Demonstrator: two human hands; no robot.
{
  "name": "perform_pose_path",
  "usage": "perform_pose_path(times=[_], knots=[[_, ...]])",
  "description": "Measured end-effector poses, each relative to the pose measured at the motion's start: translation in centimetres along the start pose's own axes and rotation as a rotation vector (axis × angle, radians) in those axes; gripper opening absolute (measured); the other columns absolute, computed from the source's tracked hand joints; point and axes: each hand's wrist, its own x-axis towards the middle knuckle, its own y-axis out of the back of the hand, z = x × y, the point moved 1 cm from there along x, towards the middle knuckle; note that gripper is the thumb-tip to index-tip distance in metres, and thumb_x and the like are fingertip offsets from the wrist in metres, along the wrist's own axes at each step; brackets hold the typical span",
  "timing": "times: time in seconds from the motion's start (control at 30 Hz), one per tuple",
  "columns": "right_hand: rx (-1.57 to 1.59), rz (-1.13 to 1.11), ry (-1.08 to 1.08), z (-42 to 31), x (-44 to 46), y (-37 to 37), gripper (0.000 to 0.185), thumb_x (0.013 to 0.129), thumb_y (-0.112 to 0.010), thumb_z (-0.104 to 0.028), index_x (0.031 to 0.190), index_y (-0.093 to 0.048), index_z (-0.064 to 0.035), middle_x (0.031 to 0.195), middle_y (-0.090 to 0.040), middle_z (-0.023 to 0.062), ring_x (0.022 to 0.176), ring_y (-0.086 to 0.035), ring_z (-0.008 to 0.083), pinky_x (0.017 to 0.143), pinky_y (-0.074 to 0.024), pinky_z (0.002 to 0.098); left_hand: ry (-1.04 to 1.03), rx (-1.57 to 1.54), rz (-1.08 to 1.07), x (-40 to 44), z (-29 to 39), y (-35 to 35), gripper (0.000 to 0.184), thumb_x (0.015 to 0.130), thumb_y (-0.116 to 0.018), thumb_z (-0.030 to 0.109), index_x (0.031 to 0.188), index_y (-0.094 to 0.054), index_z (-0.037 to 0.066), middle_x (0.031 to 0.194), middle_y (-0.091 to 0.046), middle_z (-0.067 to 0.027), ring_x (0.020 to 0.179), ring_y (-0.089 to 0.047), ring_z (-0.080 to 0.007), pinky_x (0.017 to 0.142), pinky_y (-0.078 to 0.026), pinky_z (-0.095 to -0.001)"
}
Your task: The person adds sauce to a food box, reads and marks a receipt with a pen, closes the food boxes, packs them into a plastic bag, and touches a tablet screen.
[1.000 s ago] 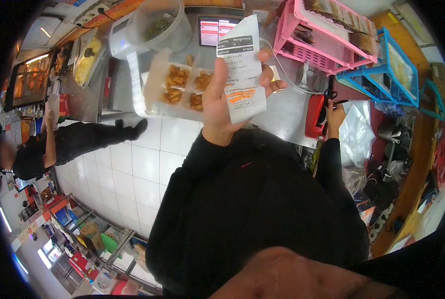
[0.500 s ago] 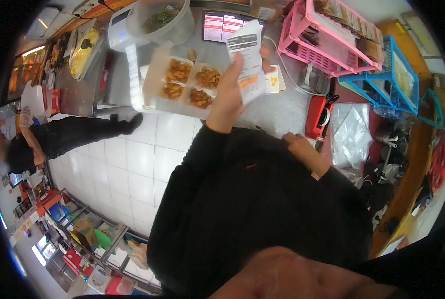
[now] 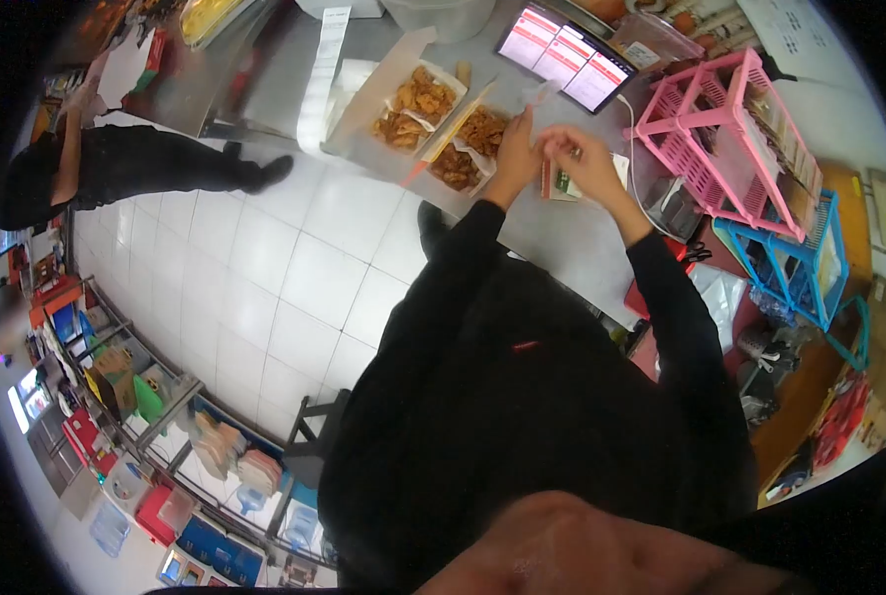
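Note:
My left hand (image 3: 515,157) is raised beside the open boxes, fingers pressed together, with a thin pale sliver at its fingertips that I cannot identify. Close to its right, my right hand (image 3: 584,164) has its fingers curled in a pinch; whatever is between them is hidden. Fried chicken (image 3: 423,96) fills the left cardboard box (image 3: 368,91), and more fried pieces (image 3: 483,131) sit in the box to its right. A narrow paper slip (image 3: 451,129) with an orange patch appears edge-on over the boxes; whether my left hand holds it I cannot tell. Printed cards (image 3: 618,171) lie under my hands.
A tablet (image 3: 568,58) stands behind the boxes, its white cable running right. Pink (image 3: 706,129) and blue baskets (image 3: 790,258) stand at the right. A long receipt strip (image 3: 322,79) hangs at the left. Another person (image 3: 135,169) stands farther left.
My left hand has lowered the printed slip, which has turned from facing me to edge-on. My right hand has risen from the counter edge to beside the left. The view has shifted.

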Motion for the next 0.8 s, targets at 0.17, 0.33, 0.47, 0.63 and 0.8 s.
perform_pose_path(times=[0.17, 0.33, 0.47, 0.63, 0.8], knots=[[-0.399, 0.216, -0.040, 4.5, 8.3, 0.6, 0.024, 0.084, -0.057, -0.008, 0.107, -0.064, -0.0098, 0.087, -0.065, 0.0066, 0.080, -0.063, 0.0193, 0.070, -0.0502, 0.0313, 0.233, -0.166, -0.130, -5.3, 2.3, 4.7, 0.024, 0.090, -0.058, 0.017, 0.109, -0.064, 0.004, 0.093, -0.066, -0.0144, 0.081, -0.062, -0.0278, 0.072, -0.048, -0.0350], [-1.165, 0.003, 0.069, 9.4, 14.3, -2.6, 0.028, 0.086, -0.056, -0.014, 0.113, -0.062, -0.0110, 0.105, -0.061, 0.0089, 0.107, -0.055, 0.0257, 0.074, -0.0513, 0.0397, 0.328, -0.192, -0.264, -8.7, 3.1, 7.0, 0.018, 0.090, -0.058, 0.012, 0.105, -0.066, 0.006, 0.087, -0.065, -0.0113, 0.068, -0.059, -0.0204, 0.064, -0.047, -0.0304], [-1.317, -0.240, -0.003, 9.7, 16.0, -2.9, 0.020, 0.084, -0.057, -0.017, 0.099, -0.068, -0.0081, 0.102, -0.061, 0.0082, 0.111, -0.051, 0.0252, 0.077, -0.0500, 0.0387, 0.394, -0.300, -0.323, -8.6, 3.4, 10.5, 0.020, 0.094, -0.054, 0.012, 0.110, -0.064, 0.003, 0.088, -0.065, -0.0086, 0.079, -0.061, -0.0131, 0.072, -0.048, -0.0264], [-0.297, -0.827, -0.114, 0.3, 12.6, 3.0, 0.027, 0.078, -0.068, -0.017, 0.099, -0.068, -0.0001, 0.090, -0.070, 0.0083, 0.078, -0.063, 0.0155, 0.068, -0.0507, 0.0310, 0.425, -0.632, -0.044, -3.7, 7.4, 14.7, 0.017, 0.091, -0.058, 0.006, 0.106, -0.065, 0.002, 0.092, -0.063, -0.0059, 0.077, -0.060, -0.0111, 0.067, -0.048, -0.0239], [-0.090, -1.054, -0.073, -17.9, 7.1, 5.9, 0.026, 0.080, -0.071, -0.015, 0.095, -0.066, 0.0053, 0.082, -0.069, 0.0093, 0.074, -0.063, 0.0118, 0.069, -0.0492, 0.0283, 0.503, -0.900, -0.338, 1.6, 17.3, 17.9, 0.023, 0.085, -0.066, 0.001, 0.107, -0.062, -0.002, 0.090, -0.065, -0.0087, 0.073, -0.062, -0.0125, 0.065, -0.051, -0.0250]])
